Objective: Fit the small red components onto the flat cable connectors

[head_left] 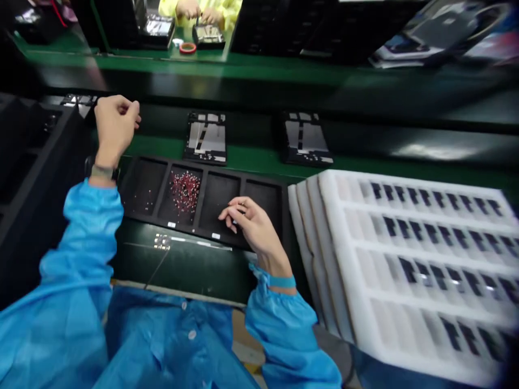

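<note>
Well, the work space is a narrow strip: a black four-compartment tray (205,193) sits on a dark green mat (190,270), hemmed in on the right by a stack of white foam trays (405,259) whose near corner stands just beside the tray's end. On the left, a black ribbed rack (36,162) runs close along the mat, leaving little room at either side. Beyond the tray, a green bench strip (259,154) carries two dark-framed flat panels (206,139), well apart from each other.

The left hand (115,127) hangs over the tray's far left corner, fingers curled together in a loose pinch; whether they hold anything is too small to tell. The right hand (251,227) lies low over the third compartment, fingers gently curved, its fingertips (225,216) near the divider, and I cannot tell whether it grasps anything.

A heap of tiny red-and-silver parts (185,190) fills the middle of the second compartment, and a few specks (146,202) lie in the first. Small metallic pieces (162,242) sit on the mat just in front of the tray, beside a thin shiny strip (200,243). Both forearms wear puffy blue sleeves (81,232) gathered at the wrists. Far ahead, a co-worker's yellow-sleeved hands (200,8) work at another bench.
</note>
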A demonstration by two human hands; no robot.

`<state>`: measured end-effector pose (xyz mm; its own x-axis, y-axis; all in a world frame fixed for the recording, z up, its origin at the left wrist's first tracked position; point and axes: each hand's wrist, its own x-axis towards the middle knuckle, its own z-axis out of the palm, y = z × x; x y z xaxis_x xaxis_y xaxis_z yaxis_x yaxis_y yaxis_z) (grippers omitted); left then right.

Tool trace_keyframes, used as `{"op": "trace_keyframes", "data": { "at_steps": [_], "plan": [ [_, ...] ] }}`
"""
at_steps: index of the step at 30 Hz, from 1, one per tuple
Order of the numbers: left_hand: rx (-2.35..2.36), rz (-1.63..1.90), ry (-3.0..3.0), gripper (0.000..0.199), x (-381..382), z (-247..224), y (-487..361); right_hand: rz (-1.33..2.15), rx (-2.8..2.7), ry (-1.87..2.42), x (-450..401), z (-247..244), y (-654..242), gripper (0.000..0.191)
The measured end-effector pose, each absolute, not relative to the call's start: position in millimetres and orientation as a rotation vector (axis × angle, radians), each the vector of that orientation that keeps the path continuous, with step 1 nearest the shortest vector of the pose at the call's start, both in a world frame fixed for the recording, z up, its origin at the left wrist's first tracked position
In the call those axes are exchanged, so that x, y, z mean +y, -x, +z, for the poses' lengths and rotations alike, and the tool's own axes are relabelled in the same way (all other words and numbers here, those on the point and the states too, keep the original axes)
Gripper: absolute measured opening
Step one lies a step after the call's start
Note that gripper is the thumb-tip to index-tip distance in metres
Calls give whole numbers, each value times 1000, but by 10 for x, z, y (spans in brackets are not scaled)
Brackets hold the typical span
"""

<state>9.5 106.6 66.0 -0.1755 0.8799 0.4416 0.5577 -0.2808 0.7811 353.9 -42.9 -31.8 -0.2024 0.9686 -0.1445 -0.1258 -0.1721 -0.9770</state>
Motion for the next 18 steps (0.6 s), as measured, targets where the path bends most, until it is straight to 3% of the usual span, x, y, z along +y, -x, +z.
{"op": "trace_keyframes", "data": {
  "at_steps": [3, 5, 7, 11, 18],
  "plan": [
    [1567, 1190, -1893, 21, -311, 683, -257, 1550, -1181, 1096, -437, -337, -3493, 39],
    [1471, 901, -1958, 12, -1064, 408, -301, 1552, -1217, 1083, -440, -332, -3427, 38],
    [1578, 787, -1972, 17, -1490, -6, -310, 1563, -1263, 1061, -448, -317, -3313, 37],
    [1740, 719, -2082, 29, -1571, -608, -323, 1619, -1415, 994, -488, -291, -2995, 35],
    [1651, 634, -2006, 17, -1358, -628, -322, 1629, -1592, 925, -510, -326, -2652, 32]
  ]
}}
